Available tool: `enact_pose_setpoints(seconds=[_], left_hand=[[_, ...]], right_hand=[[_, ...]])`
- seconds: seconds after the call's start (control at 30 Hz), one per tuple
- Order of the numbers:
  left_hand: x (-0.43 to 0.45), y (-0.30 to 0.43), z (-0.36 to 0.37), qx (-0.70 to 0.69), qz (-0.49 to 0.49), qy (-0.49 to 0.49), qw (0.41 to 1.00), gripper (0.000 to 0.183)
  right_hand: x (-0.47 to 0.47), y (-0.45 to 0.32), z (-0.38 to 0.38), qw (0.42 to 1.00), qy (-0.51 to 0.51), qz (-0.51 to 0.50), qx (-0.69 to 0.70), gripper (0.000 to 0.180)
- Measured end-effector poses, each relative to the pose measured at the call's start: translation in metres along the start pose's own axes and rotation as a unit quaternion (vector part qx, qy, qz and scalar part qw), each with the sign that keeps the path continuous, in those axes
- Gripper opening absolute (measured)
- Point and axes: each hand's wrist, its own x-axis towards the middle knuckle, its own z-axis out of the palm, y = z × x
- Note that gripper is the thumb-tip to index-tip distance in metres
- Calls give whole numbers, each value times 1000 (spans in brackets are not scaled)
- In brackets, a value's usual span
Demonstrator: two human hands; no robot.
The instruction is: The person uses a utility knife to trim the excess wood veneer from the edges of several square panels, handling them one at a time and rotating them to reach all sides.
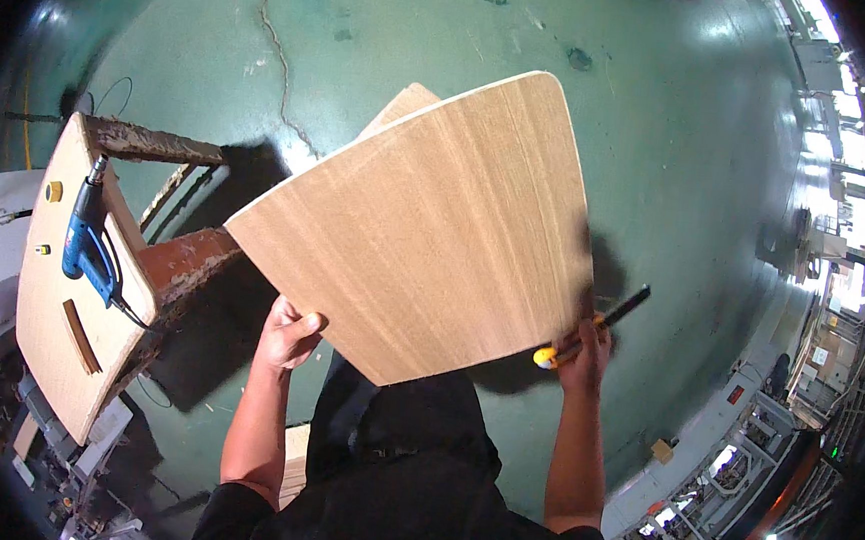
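A wood-grain panel (420, 231) with rounded corners and a pale edge is held up before me. My left hand (291, 335) grips its lower left side, thumb on the face. At its lower right edge, my right hand (584, 356) holds both the panel and a utility knife (547, 358) with a yellow end; a dark blade-like part points up and right. Part of another wooden piece (408, 103) shows behind the panel's upper edge.
At left, a wooden-topped stand (45, 318) bears a blue heat gun (87, 238) with a cord, a tape roll (53, 191), a small yellow item (43, 249) and a narrow wood strip (82, 337). Metal-framed equipment (735, 457) stands at lower right.
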Motion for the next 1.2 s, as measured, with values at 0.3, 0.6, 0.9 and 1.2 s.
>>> enact_pose_setpoints(seconds=[0.3,0.6,0.9,1.2], left_hand=[[-36,66,-1,-57,56,-99,992,79],[-124,41,-41,-108,162,-198,961,71],[-272,8,-91,-163,202,-140,955,73],[-366,24,-171,-247,277,-149,916,80]], right_hand=[[-140,-74,37,978,-58,-196,33,36],[-211,-54,-23,843,-402,-284,219,33],[-314,-23,-27,812,-426,-301,261,62],[-465,-4,165,755,-553,-285,205,92]])
